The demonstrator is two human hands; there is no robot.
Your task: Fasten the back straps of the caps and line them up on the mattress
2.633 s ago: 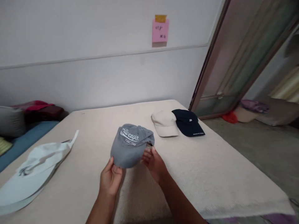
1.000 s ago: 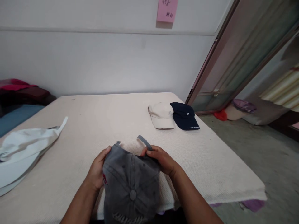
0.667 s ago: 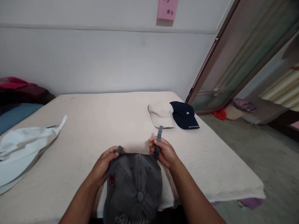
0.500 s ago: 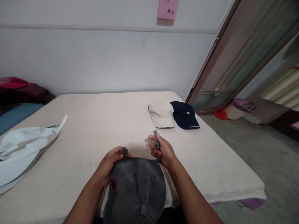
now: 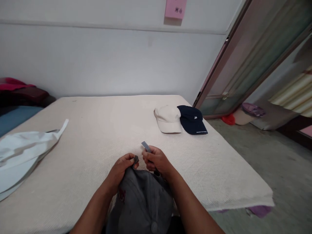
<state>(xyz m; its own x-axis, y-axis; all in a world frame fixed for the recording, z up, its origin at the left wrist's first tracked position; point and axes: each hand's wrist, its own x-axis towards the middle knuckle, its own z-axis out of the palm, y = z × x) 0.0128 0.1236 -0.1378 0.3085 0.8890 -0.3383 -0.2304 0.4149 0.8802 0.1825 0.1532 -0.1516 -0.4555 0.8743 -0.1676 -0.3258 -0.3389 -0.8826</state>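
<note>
The hands (image 5: 159, 161), pinching strap ends (image 5: 146, 147) of the gray cap (image 5: 143, 203), have drawn closer together.

Room in home, by look of it, plain and lived-in. Cream textured cloth (image 5: 104, 117) over broad surface, lower middle of frame. Far left: blue bedding or padding (image 5: 18, 117), pink cloth (image 5: 14, 83) heaped behind. Upper right: framed door (image 5: 246, 58), glassy panel; yellowish curtain (image 5: 293, 94) at right edge. Grey floor (image 5: 246, 146). Handwritten pink note (image 5: 175, 8) on white wall (image 5: 109, 61), top.
</note>
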